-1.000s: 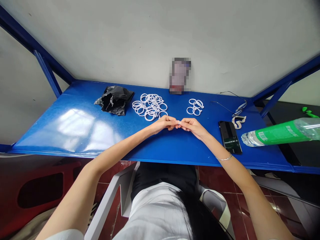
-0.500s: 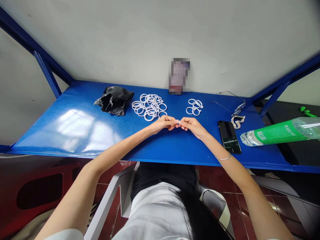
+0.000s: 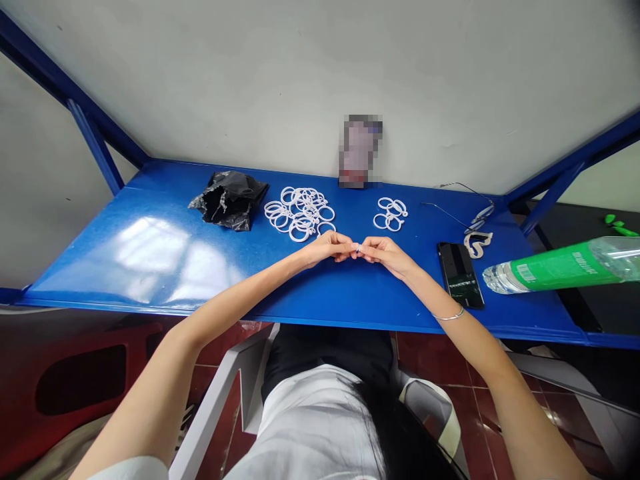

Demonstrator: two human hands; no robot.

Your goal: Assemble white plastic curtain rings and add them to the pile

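Your left hand and right hand both pinch one small white ring above the glossy blue table. A heap of rings lies just behind, beside a crumpled black bag.

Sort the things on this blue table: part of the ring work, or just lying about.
In the work: ring pinched between left hand and right hand; big ring pile; small ring pile.
Lying about: black bag, phone, bottle, glasses.
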